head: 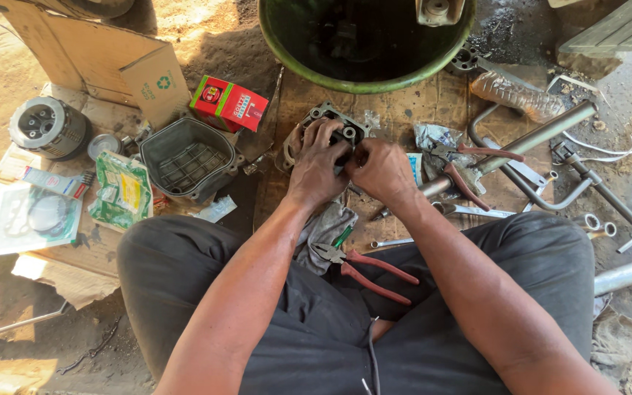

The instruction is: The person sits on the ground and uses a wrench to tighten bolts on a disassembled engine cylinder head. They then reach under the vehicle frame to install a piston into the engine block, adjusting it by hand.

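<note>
- At the far left, a round grey clutch-like engine part (47,126) sat on flattened cardboard (74,252), with a clear packet holding gaskets (32,218) nearer the viewer.
- Just right of these lay a green plastic packet (120,189) and a dark grey engine cover (186,158), open side up.
- A small red box (228,103) stood just beyond the cover, and a large green basin (363,44) sat farther off, at the top centre.
- In the centre, the person sat cross-legged in dark trousers (170,278), both arms reaching forward.
- The left hand (317,164) was curled over a grey metal cylinder head (325,132), gripping its near edge; the head rested on the cardboard in front of the knees, just near of the basin.
- The right hand (382,172) was clenched against the right side of the same head, touching the left hand; what its fingers pinched could not be made out.
- Red-handled pliers (363,269) lay on the lap, beside a grey rag (325,232).
- To the right, a second pair of red-handled pliers (469,164), spanners and bent metal tubes (535,139) lay scattered, and a crumpled clear plastic bottle (513,93) lay beyond them.
</note>
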